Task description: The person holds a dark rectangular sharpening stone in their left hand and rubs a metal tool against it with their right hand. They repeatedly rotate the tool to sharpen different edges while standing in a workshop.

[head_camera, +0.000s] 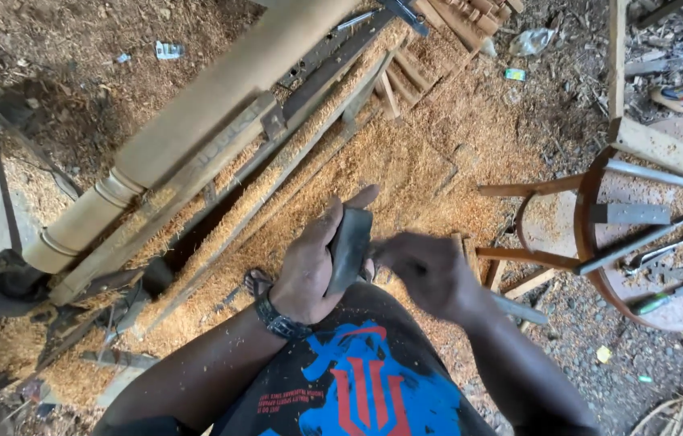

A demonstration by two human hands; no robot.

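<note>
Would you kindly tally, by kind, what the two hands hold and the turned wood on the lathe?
Dark flat stone, in the left hand: 1
Metal tool, in the right hand: 1
Turned wooden post on the lathe: 1
Total: 3

Sawdust-strewn dirt floor (pixel 406 161), round wooden stool (pixel 592 234) at right.

Soft, even daylight fills the scene, brightest on the pale orange sawdust-covered floor (pixel 406 161). The upper left lies in dull shadow. The right hand (pixel 430 270) is smeared by motion blur, possibly mid-stroke. Straight edges bow slightly toward the corners, and there is no harsh glare.
</note>
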